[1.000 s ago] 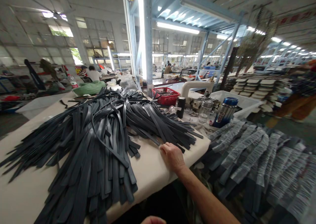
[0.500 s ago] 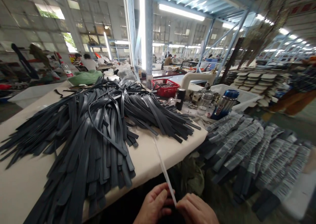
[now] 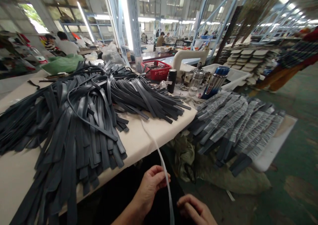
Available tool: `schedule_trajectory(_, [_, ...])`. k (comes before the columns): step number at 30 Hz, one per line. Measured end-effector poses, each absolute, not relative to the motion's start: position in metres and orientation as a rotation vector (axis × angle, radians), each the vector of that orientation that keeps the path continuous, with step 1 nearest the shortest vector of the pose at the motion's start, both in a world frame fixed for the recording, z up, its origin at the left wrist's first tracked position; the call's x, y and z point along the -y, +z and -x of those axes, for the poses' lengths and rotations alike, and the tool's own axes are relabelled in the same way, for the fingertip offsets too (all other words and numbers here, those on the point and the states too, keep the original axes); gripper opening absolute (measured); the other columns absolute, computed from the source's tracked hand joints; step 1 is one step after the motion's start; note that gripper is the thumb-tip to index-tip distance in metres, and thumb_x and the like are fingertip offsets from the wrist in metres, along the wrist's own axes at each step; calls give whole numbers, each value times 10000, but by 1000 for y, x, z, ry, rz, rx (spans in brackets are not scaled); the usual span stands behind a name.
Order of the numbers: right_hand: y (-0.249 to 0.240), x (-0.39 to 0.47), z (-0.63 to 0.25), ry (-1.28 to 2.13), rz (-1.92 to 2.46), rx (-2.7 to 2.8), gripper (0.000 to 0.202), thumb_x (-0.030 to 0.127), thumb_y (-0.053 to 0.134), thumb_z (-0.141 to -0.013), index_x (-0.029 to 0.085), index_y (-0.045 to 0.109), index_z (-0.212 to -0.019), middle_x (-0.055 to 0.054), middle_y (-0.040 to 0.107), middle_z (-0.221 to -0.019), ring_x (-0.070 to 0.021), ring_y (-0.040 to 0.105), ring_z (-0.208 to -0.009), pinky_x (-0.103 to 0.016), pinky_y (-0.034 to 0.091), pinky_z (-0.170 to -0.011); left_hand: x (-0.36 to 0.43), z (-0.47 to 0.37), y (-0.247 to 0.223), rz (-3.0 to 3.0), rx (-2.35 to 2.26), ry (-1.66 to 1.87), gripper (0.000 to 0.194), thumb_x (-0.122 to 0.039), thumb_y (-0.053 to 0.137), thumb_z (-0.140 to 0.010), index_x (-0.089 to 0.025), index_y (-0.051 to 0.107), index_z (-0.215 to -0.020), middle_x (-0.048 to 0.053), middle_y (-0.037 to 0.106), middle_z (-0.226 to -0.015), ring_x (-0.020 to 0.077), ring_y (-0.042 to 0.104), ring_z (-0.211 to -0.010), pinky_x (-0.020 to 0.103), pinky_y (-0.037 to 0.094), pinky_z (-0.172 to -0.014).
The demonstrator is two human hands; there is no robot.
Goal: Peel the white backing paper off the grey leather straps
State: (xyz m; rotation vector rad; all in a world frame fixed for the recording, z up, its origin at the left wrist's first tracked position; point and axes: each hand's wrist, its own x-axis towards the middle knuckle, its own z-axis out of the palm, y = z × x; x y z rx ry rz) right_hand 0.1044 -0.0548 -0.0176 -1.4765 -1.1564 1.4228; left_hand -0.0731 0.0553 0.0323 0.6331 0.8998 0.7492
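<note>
A long, narrow white strip (image 3: pixel 161 157) runs from the tabletop over the front edge and down past the bottom of the view. My left hand (image 3: pixel 152 183) pinches it between thumb and fingers, in front of the table and above my dark-clothed lap. To the right and lower, my right hand (image 3: pixel 197 210) is curled closed, apart from the strip, with nothing visible in it. Dark grey flat straps (image 3: pixel 99 142) lie in a large heap on the cream-covered table (image 3: pixel 139 145), many of their ends hanging over the near edge.
Straps bundled in clear wrap (image 3: pixel 231 119) rest on a white board (image 3: pixel 275 149) at right, above a greenish sack (image 3: pixel 231 180). A red basket (image 3: pixel 156 73), black cylinder (image 3: pixel 172 81) and blue-silver flask (image 3: pixel 216 82) stand behind. A person (image 3: pixel 285 63) is at far right.
The view has tilted down and turned right. My right hand has let go of the strip and moved apart from it; the strip now hangs lower past my left hand.
</note>
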Motion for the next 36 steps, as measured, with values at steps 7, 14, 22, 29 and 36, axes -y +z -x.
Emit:
schedule_trajectory(7, [42,-19,-76,1124,1465,1440,370,362,633,-812,289,600,-1173,-35,658,-1119,-235,617,-987,-350,469,-875,-53,77,22,-1005,-988,867,129,-188,733,-666,-159,608,-670,-9,624,-643,136,557,-639,215,421,-624])
schedule_trajectory(14, [36,-60,-51,1089,1463,1507,297,325,475,-893,202,709,-758,-9,672,-703,-181,608,-678,-268,436,-644,-52,83,13,-869,-999,782,134,-214,744,-672,-140,654,-738,-13,605,-605,108,516,-538,206,389,-523])
schedule_trajectory(22, [25,-79,-47,1174,1401,1313,363,415,474,-892,171,724,-794,-37,693,-728,-179,621,-689,-257,452,-623,-39,86,22,-919,-952,478,161,-229,727,-711,-121,758,-826,60,733,-792,167,615,-749,240,435,-733])
schedule_trajectory(29, [19,-86,-55,1202,1370,1200,346,420,502,-858,163,721,-788,-55,707,-745,-188,634,-674,-268,461,-598,-29,96,18,-799,-893,392,343,-365,679,-785,-96,709,-995,104,723,-817,148,619,-655,241,459,-616])
schedule_trajectory(36, [12,-90,-61,1214,1369,1112,381,480,518,-852,155,708,-791,-72,718,-780,-196,648,-693,-282,483,-633,-23,108,12,-759,-849,331,364,-353,643,-813,-90,643,-1065,62,710,-743,105,624,-588,226,458,-628])
